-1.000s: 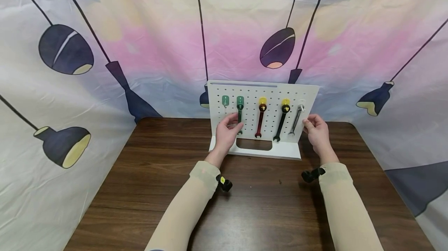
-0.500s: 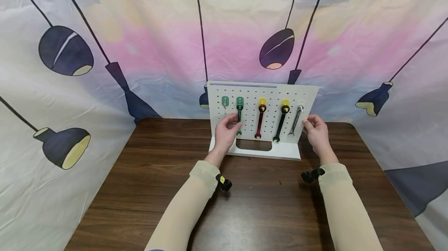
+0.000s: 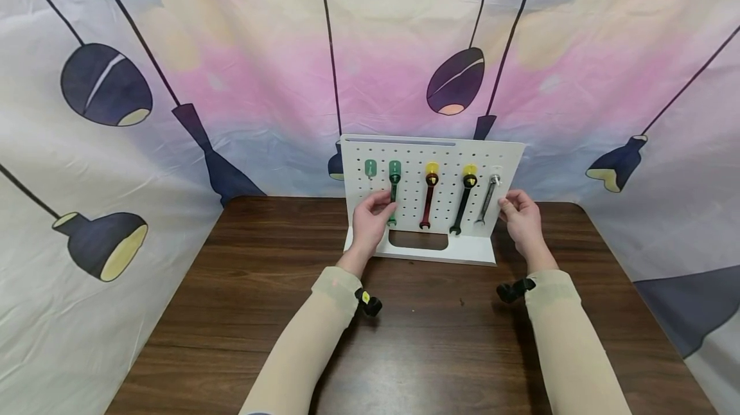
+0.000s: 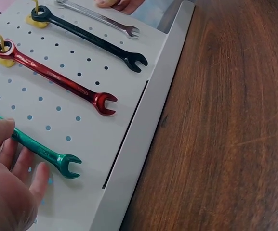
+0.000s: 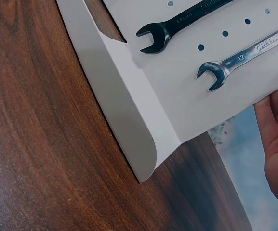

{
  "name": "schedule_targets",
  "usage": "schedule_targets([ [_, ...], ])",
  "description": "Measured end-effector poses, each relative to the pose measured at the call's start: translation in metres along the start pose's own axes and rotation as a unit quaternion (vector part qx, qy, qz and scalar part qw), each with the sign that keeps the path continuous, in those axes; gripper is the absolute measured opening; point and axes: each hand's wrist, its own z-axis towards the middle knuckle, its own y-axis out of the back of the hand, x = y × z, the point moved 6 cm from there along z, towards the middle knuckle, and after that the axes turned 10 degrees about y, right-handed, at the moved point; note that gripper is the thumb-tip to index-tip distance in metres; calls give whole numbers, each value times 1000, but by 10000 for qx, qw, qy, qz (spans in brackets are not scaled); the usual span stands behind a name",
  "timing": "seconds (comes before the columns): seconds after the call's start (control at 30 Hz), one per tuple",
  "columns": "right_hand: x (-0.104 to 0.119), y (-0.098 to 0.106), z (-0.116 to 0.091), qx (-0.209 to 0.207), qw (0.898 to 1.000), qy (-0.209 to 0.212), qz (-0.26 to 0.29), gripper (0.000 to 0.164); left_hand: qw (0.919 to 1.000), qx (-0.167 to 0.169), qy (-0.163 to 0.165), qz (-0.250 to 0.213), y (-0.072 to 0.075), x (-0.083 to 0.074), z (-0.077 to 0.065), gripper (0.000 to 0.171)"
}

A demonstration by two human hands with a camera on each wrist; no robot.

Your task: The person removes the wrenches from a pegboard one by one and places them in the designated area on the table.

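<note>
A white pegboard stand stands upright at the back of the table. My left hand pinches the handle of a green wrench, with the thumb in front and fingers behind; the wrench's upper end is at a green hook. My right hand holds the board's right edge, thumb on the front, fingers at the back. Between the hands hang a red wrench, a black wrench and a silver wrench. The silver one is nearest my right hand.
Another green hook at the board's left bears no tool. The stand's base has an oblong cutout. Under it lies a dark wooden table. A patterned cloth hangs directly behind.
</note>
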Motion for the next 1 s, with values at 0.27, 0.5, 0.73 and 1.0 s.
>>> schedule_targets([
  [0.27, 1, 1, -1, 25, 10000, -5, -76, 17, 10000, -31, -36, 52, -1, 2, -2, 23],
  [0.5, 1, 0, 0, 51, 10000, 20, -13, 11, 10000, -38, 40, 59, 1, 5, -3, 21],
  [0.73, 0, 0, 0, -6, 10000, 12, 21, 7, 9999, -46, 53, 90, 1, 6, -3, 18],
  [1.0, 0, 0, 0, -14, 10000, 6, -8, 7, 9999, 17, 118, -34, 2, 8, -4, 19],
])
